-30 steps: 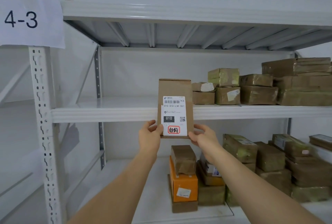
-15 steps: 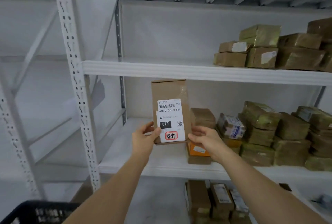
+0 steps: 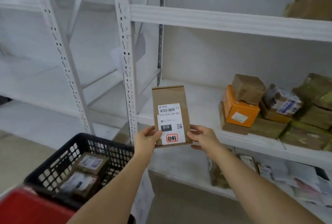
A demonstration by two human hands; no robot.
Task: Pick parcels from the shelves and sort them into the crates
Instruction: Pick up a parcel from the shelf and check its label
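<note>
1. A red crate (image 3: 30, 207) and black crate (image 3: 59, 162) holding parcels now show at lower left
2. Our left hand (image 3: 146, 138) still pinches the brown parcel (image 3: 170, 116), now lower, before the middle shelf (image 3: 206, 108)
3. Our right hand (image 3: 203, 137) keeps gripping its other edge

Two bare forearms reach out from below, no sleeves, watch or bracelet on them. The left hand (image 3: 146, 138) and right hand (image 3: 203, 138) wear no gloves or rings; the fingernails look short and plain.
</note>
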